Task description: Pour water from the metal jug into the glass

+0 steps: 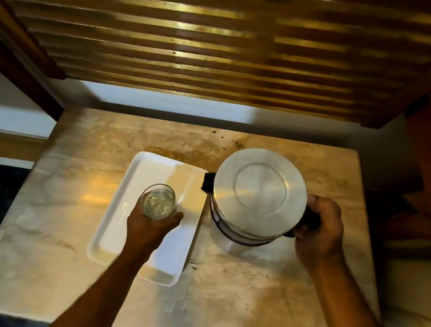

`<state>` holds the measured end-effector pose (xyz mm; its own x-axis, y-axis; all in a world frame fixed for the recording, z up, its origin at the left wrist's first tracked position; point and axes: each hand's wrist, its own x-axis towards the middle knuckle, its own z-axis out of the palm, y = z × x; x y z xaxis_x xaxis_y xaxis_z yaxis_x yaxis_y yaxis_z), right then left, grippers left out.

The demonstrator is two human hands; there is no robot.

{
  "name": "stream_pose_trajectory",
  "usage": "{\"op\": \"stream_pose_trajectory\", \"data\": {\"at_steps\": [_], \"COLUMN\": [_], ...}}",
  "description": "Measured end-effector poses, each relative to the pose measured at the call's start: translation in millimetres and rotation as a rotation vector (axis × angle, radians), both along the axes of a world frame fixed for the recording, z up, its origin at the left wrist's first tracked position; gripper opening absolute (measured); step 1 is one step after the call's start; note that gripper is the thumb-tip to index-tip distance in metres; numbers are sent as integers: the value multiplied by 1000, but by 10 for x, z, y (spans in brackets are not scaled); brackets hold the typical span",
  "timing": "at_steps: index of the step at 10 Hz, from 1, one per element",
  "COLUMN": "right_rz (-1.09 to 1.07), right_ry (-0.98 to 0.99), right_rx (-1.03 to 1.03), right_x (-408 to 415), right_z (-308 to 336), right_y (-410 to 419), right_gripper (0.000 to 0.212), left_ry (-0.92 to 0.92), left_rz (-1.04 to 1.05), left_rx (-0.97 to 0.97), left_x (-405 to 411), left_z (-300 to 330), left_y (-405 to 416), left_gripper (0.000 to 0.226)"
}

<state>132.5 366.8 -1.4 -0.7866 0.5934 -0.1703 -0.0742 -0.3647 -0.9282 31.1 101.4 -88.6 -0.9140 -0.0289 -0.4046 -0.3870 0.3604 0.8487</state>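
Seen from above: a marbled stone tabletop (pixel 61 225) under warm light, backed by a wall of dark and brass-coloured horizontal slats (pixel 199 36).

Left of centre, a white rectangular tray (pixel 135 174), set slightly askew on the tabletop. Over the tray's middle, the glass (pixel 159 202), upright, mouth open to the camera, with clear liquid and bubbles or glints inside. Wrapped around the glass from below and from the near side, the left hand (pixel 151 227), thumb curled up along the right side of the glass, fingers closed on it. Hard to tell from straight above whether the glass rests on the tray or is held just over it.

Right of the tray, the metal jug (pixel 259 194), wide, with a flat round lid facing up and dark bands around the body. Spout: a dark lip at the upper left of the rim, reaching over the tray's right edge and aimed toward the glass but well short of it. No stream visible between spout and glass. Closed on the jug's dark handle (pixel 311 221) at its right side, the right hand (pixel 319 230), fingers folded around the grip, forearm running back toward the lower right corner.
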Motion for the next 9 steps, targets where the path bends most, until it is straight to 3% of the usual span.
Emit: {"op": "stream_pose_trajectory", "data": {"at_steps": [2,4,6,7,8,9], "right_rz": [125,192,171,211,193,72], "right_ry": [50,71,-34,-94,-176,-234], "right_rx": [95,144,153,186,305,461], "right_x": [28,33,53,76,74,115], "right_z": [5,4,0,19,155,535], "right_y": [30,43,100,107,141,112], "right_gripper": [49,52,39,31,35,9], "left_ry": [34,47,54,58,-9,17], "left_rz": [0,28,23,-106,-179,-113], "left_rx": [19,18,-17,-143,-248,-219], "left_x": [-6,38,107,142,198,253], "left_z": [-87,-208,-186,-53,180,707], "left_y": [66,81,94,77,-126,-361], "left_gripper": [72,75,84,102,124,116]}}
